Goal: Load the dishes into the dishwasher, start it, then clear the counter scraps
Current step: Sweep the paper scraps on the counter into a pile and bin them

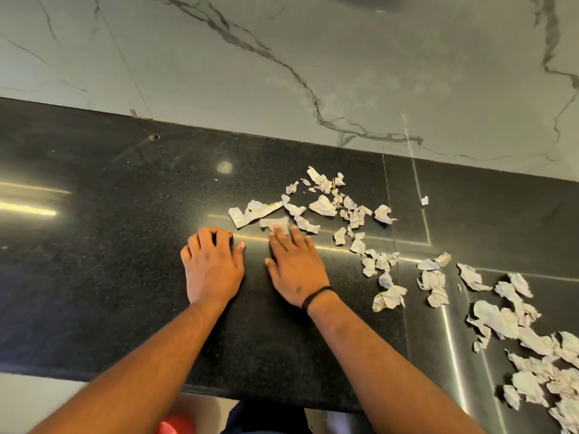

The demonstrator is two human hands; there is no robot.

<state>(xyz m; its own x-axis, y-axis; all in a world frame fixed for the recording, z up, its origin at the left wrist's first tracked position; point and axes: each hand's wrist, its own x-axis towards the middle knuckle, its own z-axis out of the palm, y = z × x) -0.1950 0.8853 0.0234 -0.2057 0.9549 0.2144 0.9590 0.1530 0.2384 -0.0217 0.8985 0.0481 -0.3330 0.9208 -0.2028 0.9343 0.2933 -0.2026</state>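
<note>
Several torn white paper scraps [322,205] lie scattered over the black granite counter [109,245], running from the middle down to the right edge [532,339]. My left hand [213,264] rests on the counter with fingers curled under, nothing visible in it. My right hand [294,261], with a black band on the wrist, lies flat, its fingertips pressing on one scrap [275,223]. A long scrap [253,212] lies just beyond both hands.
A grey marble wall [282,67] rises behind the counter. The counter's front edge [94,375] runs along the bottom; below it a red object [175,424] shows on the floor. A small lone scrap [424,200] sits at the right.
</note>
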